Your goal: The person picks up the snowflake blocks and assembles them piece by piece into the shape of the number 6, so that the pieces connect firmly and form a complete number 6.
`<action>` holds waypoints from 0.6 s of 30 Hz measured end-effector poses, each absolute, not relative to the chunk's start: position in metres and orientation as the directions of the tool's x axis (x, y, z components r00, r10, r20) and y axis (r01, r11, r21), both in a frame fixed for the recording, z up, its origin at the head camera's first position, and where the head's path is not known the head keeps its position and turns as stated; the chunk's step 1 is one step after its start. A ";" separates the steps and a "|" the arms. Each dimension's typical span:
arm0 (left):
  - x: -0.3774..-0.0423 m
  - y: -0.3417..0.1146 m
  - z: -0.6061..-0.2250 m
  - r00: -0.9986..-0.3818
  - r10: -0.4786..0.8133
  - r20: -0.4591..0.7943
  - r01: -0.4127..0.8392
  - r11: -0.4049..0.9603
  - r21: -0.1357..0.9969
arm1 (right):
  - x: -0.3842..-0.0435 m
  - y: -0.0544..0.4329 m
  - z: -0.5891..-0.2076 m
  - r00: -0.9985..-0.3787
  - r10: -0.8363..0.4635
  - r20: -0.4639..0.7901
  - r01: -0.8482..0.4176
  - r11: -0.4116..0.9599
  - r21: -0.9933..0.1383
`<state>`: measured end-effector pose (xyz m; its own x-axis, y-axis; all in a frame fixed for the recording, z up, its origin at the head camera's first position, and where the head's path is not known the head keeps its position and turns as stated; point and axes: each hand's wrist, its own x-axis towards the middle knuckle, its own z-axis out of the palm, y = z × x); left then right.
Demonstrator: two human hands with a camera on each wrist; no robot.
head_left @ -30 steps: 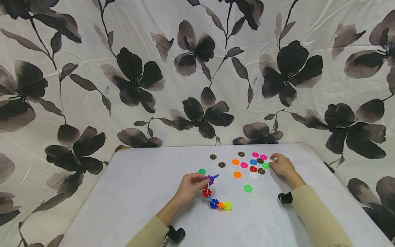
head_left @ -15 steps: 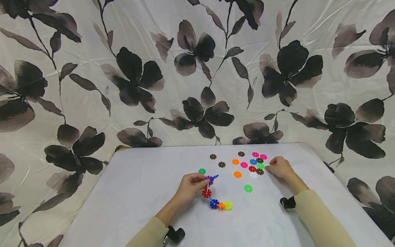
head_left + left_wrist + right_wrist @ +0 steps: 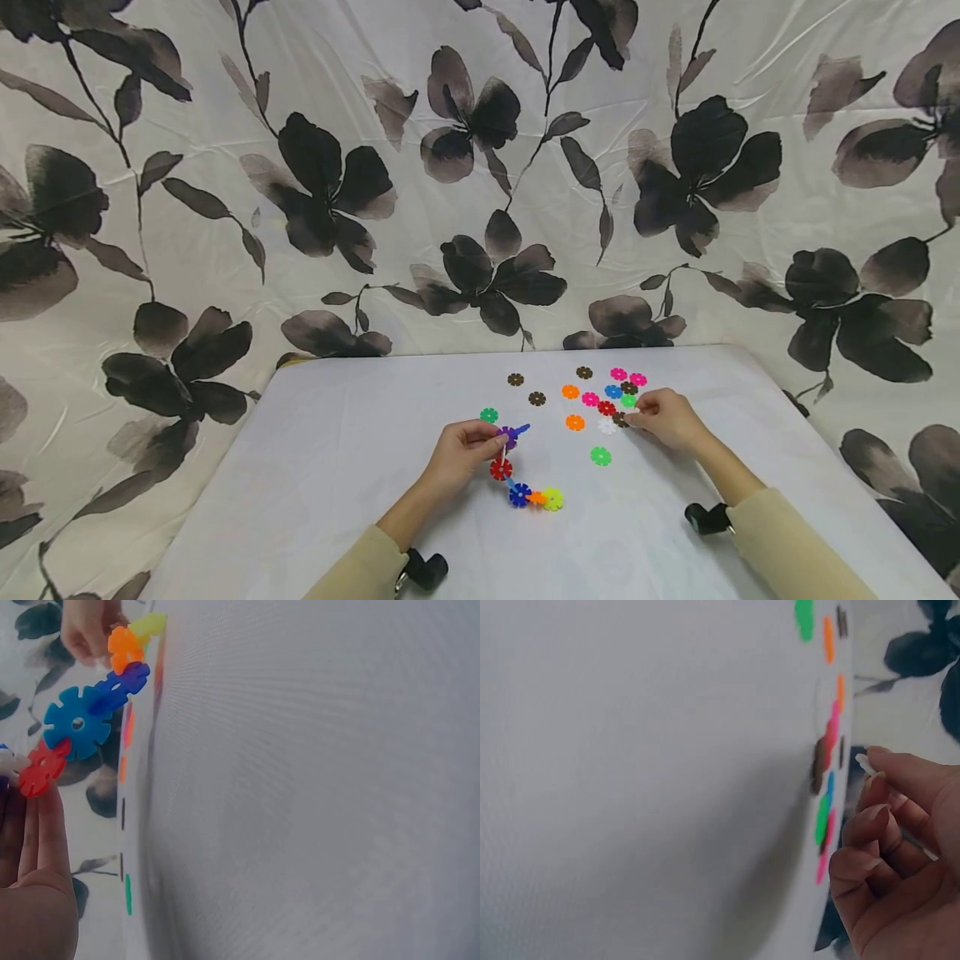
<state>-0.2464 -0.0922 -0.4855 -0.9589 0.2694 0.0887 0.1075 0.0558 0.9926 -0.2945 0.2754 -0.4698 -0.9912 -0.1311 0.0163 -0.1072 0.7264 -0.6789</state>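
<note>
Your left hand [image 3: 459, 454] pinching a disc chain [image 3: 520, 495], lower centre, right hand [image 3: 671, 419] pinching a white piece [image 3: 866, 765], lower right

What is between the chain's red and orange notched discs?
A light blue notched disc, then a dark blue notched disc; the left wrist view shows both.

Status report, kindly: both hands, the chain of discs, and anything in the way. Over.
Left hand pinching purple disc of the chain. Right hand pinching white piece. Loose discs between hands; no obstruction visible.
</note>
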 end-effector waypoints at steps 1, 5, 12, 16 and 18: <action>-0.247 -0.092 -0.486 -0.959 0.269 0.088 0.106 0.055 0.993 | -0.293 0.273 -0.466 -0.989 -0.147 0.030 -0.128 0.720 -0.682; -0.248 -0.092 -0.485 -0.960 0.264 0.095 0.114 0.058 0.992 | -0.286 0.260 -0.453 -0.975 -0.209 0.076 -0.201 0.678 -0.707; -0.248 -0.093 -0.483 -0.961 0.257 0.099 0.119 0.063 0.991 | -0.273 0.231 -0.439 -0.934 -0.337 0.115 -0.305 0.589 -0.748; -0.247 -0.093 -0.484 -0.960 0.266 0.089 0.108 0.059 0.992 | -0.266 0.213 -0.436 -0.913 -0.393 0.110 -0.322 0.529 -0.785; -0.246 -0.094 -0.484 -0.960 0.267 0.083 0.102 0.057 0.993 | -0.263 0.206 -0.435 -0.898 -0.429 0.099 -0.323 0.489 -0.810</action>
